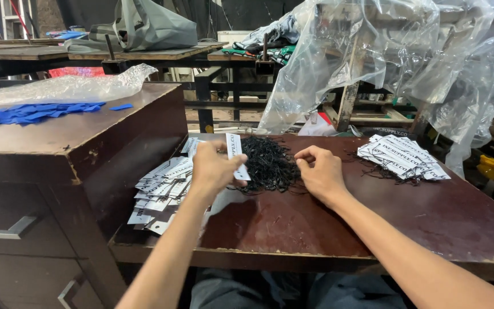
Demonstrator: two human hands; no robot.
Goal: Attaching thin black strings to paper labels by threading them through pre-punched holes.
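Observation:
My left hand [211, 167] holds a white paper tag [235, 150] upright, pinched at its lower end, next to a heap of thin black strings [267, 163] on the dark red-brown table [315, 223]. My right hand [320, 172] rests at the right edge of that heap, fingertips curled into the strings; whether it grips one I cannot tell. A loose pile of white printed tags [161, 189] lies left of my left hand. A second pile of tags with black strings [401, 157] lies at the far right of the table.
A brown cabinet [58, 160] stands at the left, with blue cut pieces [30, 113] and a clear plastic bag [64, 87] on top. Crumpled clear plastic sheeting [395, 57] hangs behind the table. Wooden benches and a grey bag [155, 26] are at the back.

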